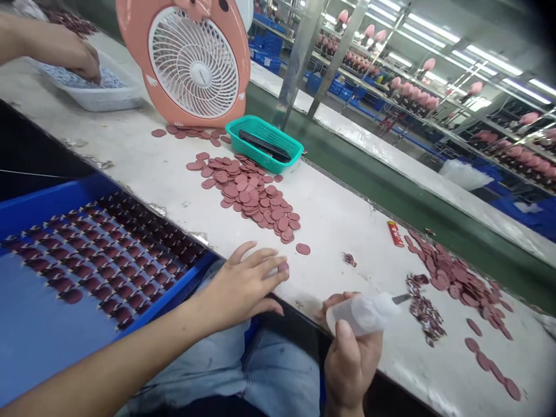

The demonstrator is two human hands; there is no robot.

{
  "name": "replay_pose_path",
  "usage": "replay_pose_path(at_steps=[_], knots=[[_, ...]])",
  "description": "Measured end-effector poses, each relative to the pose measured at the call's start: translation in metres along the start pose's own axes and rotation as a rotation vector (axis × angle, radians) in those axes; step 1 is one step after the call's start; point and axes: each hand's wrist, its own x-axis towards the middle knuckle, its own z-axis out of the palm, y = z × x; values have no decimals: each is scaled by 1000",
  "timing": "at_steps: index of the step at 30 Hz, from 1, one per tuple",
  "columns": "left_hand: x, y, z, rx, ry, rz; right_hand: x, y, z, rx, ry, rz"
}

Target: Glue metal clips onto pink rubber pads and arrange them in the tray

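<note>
There's your right hand (354, 353), clasped around the white bottle (362, 313), thumb across its near side, right by the near edge of the table (330, 214). The bottle tilts in your grip, its dark nozzle (402, 299) aiming at the small shiny pieces (428, 315) heaped toward the table's right end. Over to your left hand (249, 284): fingers spread and released, back of the hand up, at that same near edge. Just past those fingertips sits a lone reddish disc (303, 249), and beyond it the big pile of discs (256, 194) runs back to the green basket (256, 157), by the far edge with a long black object (264, 146) in it. Farther right along the far edge, a second batch of discs (456, 272) spreads out, a red-and-yellow packet (395, 233) near it. Between the two piles, a small clump (350, 259) of shiny bits. Down on your left, beside the near edge, the blue tray (35, 341) carries rows of maroon pieces (91, 283). Up toward the table's left end, another person's hand (80, 58) dips into a white tub (108, 103), its grip impossible to tell, while an orange fan (200, 72) stands close by.
</note>
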Motion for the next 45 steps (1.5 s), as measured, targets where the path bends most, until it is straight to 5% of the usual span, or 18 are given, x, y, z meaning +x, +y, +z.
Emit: replay_pose_path(at_steps=[8,12,15,17,21,27,32,38,45], knots=[[-53,21,-12,39,495,130,-30,-7,23,74,-405,474],[-65,31,-23,7,544,116,-39,-25,44,387,-341,758],[-72,38,-32,-240,567,1,-42,-41,52,495,-362,910],[-75,43,-35,-580,579,-243,-42,-46,52,503,-429,939],[-81,50,-34,-1280,338,-672,-40,-45,46,396,-589,895],[-88,48,-24,-1746,161,-768,-40,-40,46,319,-714,926],[-90,49,-26,-1964,265,-834,-37,-42,48,255,-649,866],[-90,46,-35,-2123,492,-980,-23,-36,21,-52,-427,483],[-86,47,-42,-2118,499,-1001,-32,-17,11,114,-321,176]])
